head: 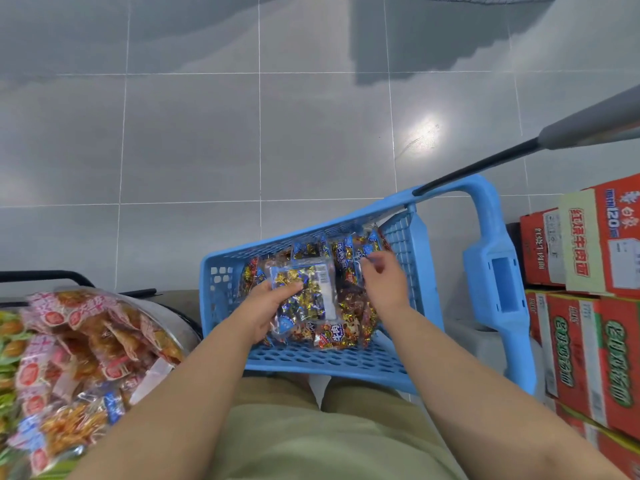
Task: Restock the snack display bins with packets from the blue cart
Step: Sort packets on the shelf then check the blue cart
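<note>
Grips: the left grip (268,306) has its fingers curled under, and its thumb pressed on top of, a clear bag of gold- and blue-wrapped sweets (306,294), which it holds just above the heap. The right grip (382,282) has its fingertips bunched at a small blue-ended packet (367,249) in the far right corner. It seems to pinch the packet's edge, though blur makes that uncertain.
Stock in the cart: mixed snack packets (349,308) lie loose under both grips and cover most of the floor of the basket.
Cart: the blue cart (311,363) stands on the grey tiled floor (194,140), right in front of the person's legs. Its blue handle frame (498,282) is on the right and a black pull rod (478,166) runs up and away from it.
Display bin: a round snack display bin (166,310) sits just left of the cart, heaped with pink-and-orange packets (86,341). A few blue-ended ones (112,408) lie near its front.
Beside the cart: red cartons (588,341) are stacked at the right edge.
Step in hand: stock is being picked out of the cart, and nothing in either grip has reached a bin yet.
Next move: the bag must be lifted over the cart's near left wall and carried left to a bin holding the same kind. The heaped bin shown holds mostly another sort, so the matching bin may be out of view. The right grip needs a firmer hold before lifting, since the small packet is slippery and only caught by its edge.
</note>
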